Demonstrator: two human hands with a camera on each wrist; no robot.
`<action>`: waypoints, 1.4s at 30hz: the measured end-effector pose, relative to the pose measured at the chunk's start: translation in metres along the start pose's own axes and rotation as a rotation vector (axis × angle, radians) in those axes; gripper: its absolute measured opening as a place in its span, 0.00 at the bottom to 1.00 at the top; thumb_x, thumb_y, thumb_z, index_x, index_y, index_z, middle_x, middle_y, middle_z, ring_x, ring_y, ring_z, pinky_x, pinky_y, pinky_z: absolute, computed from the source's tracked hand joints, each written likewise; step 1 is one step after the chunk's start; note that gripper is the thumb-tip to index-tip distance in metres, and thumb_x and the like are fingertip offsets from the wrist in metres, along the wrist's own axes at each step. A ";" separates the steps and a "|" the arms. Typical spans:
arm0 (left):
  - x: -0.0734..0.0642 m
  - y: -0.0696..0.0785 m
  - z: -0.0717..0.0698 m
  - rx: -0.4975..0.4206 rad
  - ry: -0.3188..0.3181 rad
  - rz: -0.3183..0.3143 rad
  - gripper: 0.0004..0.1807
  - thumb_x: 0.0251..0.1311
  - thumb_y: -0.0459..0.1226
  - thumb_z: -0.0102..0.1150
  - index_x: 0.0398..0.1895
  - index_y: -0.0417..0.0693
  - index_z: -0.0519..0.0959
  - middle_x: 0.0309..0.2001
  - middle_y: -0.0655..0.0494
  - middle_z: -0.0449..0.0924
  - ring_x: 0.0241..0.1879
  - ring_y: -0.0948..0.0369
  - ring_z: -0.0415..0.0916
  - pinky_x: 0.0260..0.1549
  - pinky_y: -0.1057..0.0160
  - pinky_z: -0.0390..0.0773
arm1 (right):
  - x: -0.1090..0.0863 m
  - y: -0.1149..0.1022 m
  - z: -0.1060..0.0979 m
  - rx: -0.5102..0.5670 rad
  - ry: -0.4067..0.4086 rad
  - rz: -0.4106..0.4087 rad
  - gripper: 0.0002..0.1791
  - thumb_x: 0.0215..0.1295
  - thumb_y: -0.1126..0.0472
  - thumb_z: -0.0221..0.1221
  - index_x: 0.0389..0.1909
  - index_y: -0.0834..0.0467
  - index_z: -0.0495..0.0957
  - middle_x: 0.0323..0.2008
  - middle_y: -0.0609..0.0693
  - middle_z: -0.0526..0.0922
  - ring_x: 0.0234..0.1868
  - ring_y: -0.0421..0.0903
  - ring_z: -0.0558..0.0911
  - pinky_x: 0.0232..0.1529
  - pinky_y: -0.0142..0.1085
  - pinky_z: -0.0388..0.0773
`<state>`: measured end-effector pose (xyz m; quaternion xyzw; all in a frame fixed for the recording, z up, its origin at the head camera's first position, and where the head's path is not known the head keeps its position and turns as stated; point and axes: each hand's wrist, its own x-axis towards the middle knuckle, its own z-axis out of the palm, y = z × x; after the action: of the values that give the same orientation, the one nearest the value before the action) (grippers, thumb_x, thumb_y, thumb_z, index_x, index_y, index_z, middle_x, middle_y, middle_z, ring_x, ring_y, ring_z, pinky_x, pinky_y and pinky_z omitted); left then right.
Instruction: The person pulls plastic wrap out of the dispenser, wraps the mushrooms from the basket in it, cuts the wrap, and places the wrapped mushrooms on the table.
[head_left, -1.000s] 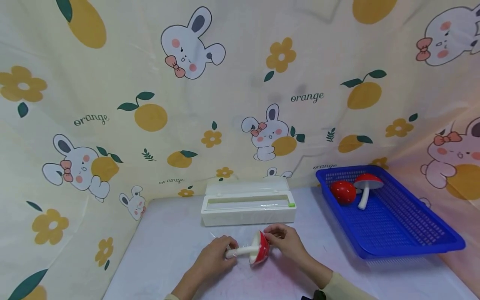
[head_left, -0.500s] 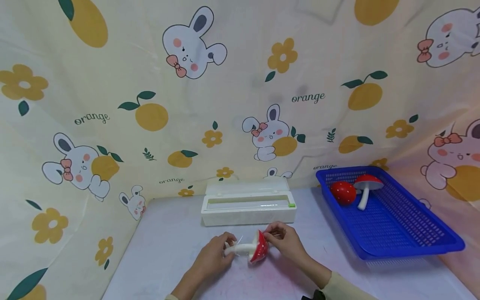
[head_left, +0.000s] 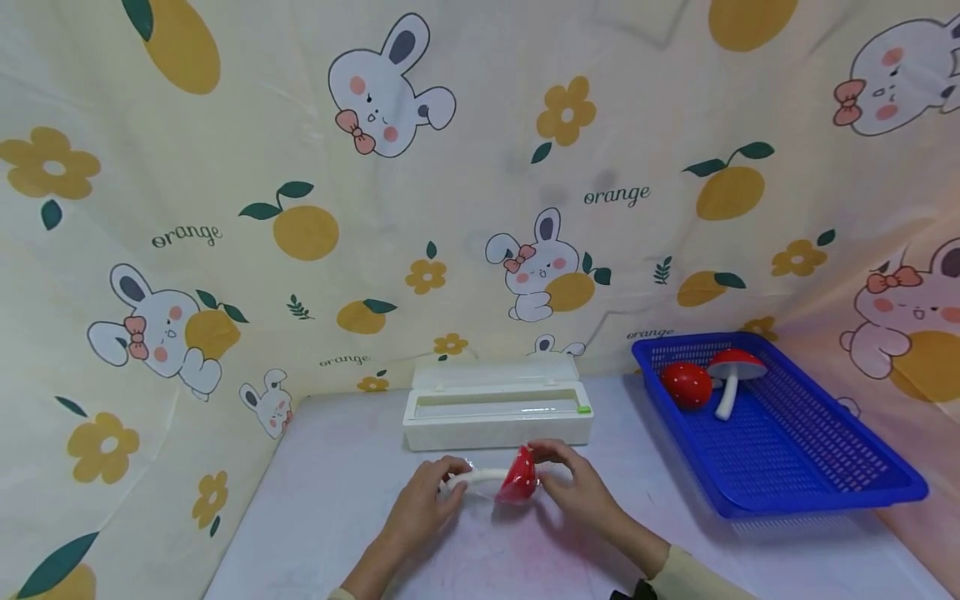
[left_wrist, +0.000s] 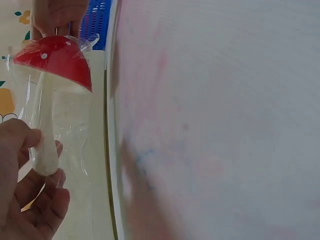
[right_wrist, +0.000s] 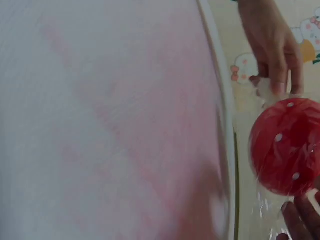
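Note:
A toy mushroom (head_left: 519, 480) with a white-dotted red cap and a white stem lies sideways between my hands in the head view. Clear plastic film (left_wrist: 75, 120) surrounds its cap and stem. My left hand (head_left: 422, 503) pinches the stem's end between thumb and fingers, as the left wrist view also shows. Curled fingers of my right hand (head_left: 581, 492) hold the cap from the right. Only some fingertips of that hand (right_wrist: 302, 215) appear beside the cap in the right wrist view.
Behind the hands stands a white cling film box (head_left: 498, 431), its lid raised. A blue plastic basket (head_left: 787, 467) at the right contains two more red-capped mushrooms (head_left: 686, 386). Patterned cloth (head_left: 450, 208) hangs behind the white table (head_left: 322, 467).
The mushroom has moved slightly upward in the head view, and its cap has turned. My right hand's fingers have spread from the cap's edge to around it. Film now covers the cap more visibly.

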<state>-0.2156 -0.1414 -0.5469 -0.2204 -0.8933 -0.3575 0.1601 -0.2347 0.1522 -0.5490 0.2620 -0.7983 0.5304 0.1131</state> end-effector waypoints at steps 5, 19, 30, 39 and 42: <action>0.004 0.000 0.000 -0.023 0.032 0.012 0.12 0.69 0.31 0.69 0.53 0.51 0.84 0.46 0.63 0.86 0.41 0.63 0.73 0.40 0.65 0.77 | -0.001 0.003 -0.002 -0.043 -0.051 -0.076 0.32 0.68 0.67 0.72 0.70 0.60 0.72 0.59 0.48 0.85 0.59 0.49 0.84 0.64 0.53 0.80; 0.012 0.007 -0.006 -0.018 -0.003 -0.108 0.09 0.78 0.40 0.60 0.56 0.54 0.84 0.49 0.64 0.88 0.48 0.62 0.74 0.51 0.53 0.68 | 0.010 0.002 -0.002 -0.319 -0.076 -0.223 0.59 0.44 0.65 0.87 0.78 0.52 0.64 0.65 0.45 0.77 0.61 0.45 0.79 0.61 0.52 0.82; 0.023 0.014 -0.012 -0.050 -0.054 -0.152 0.11 0.80 0.44 0.57 0.56 0.54 0.84 0.45 0.66 0.87 0.48 0.63 0.71 0.52 0.53 0.67 | 0.024 0.002 -0.003 -0.448 0.015 -0.275 0.54 0.40 0.65 0.88 0.70 0.58 0.71 0.59 0.50 0.79 0.53 0.49 0.81 0.51 0.48 0.87; 0.030 0.017 -0.015 -0.076 -0.059 -0.125 0.11 0.81 0.46 0.55 0.53 0.55 0.84 0.37 0.68 0.84 0.45 0.63 0.71 0.54 0.51 0.66 | 0.028 -0.003 -0.004 -0.385 -0.050 -0.196 0.56 0.45 0.62 0.87 0.75 0.57 0.66 0.66 0.53 0.77 0.63 0.50 0.80 0.57 0.50 0.86; 0.034 0.018 -0.018 -0.090 -0.085 -0.143 0.12 0.81 0.47 0.54 0.54 0.55 0.84 0.37 0.64 0.85 0.46 0.63 0.71 0.54 0.51 0.66 | 0.029 -0.003 -0.004 -0.372 -0.059 -0.193 0.57 0.45 0.62 0.87 0.76 0.58 0.65 0.66 0.53 0.78 0.63 0.50 0.81 0.56 0.49 0.86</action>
<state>-0.2331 -0.1329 -0.5097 -0.1782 -0.8957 -0.3982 0.0859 -0.2578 0.1461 -0.5312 0.3273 -0.8566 0.3527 0.1863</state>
